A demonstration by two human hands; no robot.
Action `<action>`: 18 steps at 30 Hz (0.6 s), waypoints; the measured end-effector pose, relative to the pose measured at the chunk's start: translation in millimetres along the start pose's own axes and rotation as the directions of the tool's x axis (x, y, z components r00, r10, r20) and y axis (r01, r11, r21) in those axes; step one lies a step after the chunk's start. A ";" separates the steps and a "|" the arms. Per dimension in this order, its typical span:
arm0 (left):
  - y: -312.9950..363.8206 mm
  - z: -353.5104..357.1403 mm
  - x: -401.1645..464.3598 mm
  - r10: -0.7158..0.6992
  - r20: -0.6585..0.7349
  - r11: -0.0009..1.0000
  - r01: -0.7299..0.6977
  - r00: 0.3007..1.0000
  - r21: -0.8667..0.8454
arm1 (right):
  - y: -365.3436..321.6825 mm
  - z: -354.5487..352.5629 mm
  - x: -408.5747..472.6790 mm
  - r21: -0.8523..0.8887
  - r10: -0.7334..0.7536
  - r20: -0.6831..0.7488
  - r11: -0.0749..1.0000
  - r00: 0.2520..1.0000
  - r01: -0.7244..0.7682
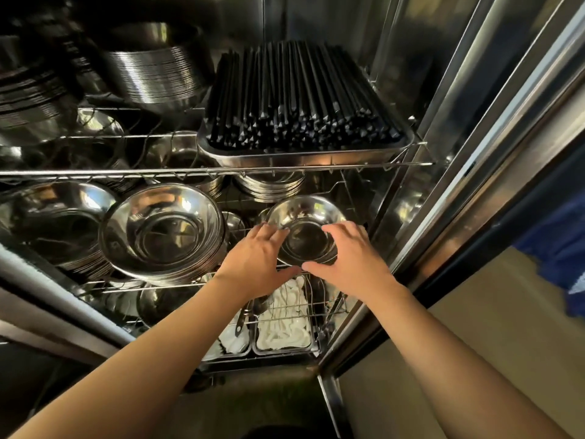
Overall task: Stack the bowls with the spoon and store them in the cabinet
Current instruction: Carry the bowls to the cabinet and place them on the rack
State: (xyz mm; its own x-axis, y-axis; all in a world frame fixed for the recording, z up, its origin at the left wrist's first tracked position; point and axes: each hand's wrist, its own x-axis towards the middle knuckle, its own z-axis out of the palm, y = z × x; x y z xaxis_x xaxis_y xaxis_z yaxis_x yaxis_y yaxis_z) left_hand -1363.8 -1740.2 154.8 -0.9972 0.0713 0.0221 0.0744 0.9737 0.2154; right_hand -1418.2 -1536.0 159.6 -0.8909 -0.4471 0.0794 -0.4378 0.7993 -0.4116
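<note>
A small stack of steel bowls (pixel 304 223) rests on the middle wire shelf (pixel 152 285) of the open steel cabinet, at its right side. My left hand (pixel 258 259) grips the stack's near left rim, fingers curled over the edge. My right hand (pixel 351 255) holds the near right rim, thumb under the front. The thumbs nearly meet at the front of the stack. No spoon shows in the top bowl, which looks empty and dark inside.
A taller stack of larger bowls (pixel 163 231) stands just left of my hands, with another stack (pixel 63 223) further left. Above, a tray of black chopsticks (pixel 300 99) sits on the upper shelf. Below are trays of white spoons (pixel 285 321). The cabinet door frame (pixel 474 153) stands at the right.
</note>
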 end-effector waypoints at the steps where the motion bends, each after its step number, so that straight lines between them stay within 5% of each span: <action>1: 0.1 0.7 5.2 0.003 0.022 1.000 -0.004 1.000 0.028 | 1.9 -0.9 4.1 -0.020 0.049 0.032 0.999 0.998 -0.048; 8: -3.6 15.7 21.1 -0.067 0.161 0.995 0.053 0.985 0.090 | 11.3 4.7 16.2 0.000 0.205 0.212 0.978 0.956 -0.210; 18: -13.5 19.9 9.2 -0.105 0.152 0.991 0.091 0.983 0.094 | 11.5 15.2 21.7 0.031 0.199 0.209 0.977 0.957 -0.210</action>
State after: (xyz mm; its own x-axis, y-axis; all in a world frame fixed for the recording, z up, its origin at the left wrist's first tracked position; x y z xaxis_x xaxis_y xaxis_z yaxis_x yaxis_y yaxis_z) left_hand -1374.1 -1748.3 132.7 -0.9888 0.0006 -0.1492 -0.0181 0.9922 0.1236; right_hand -1440.8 -1542.6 142.8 -0.9150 -0.3527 -0.1959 -0.2366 0.8624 -0.4474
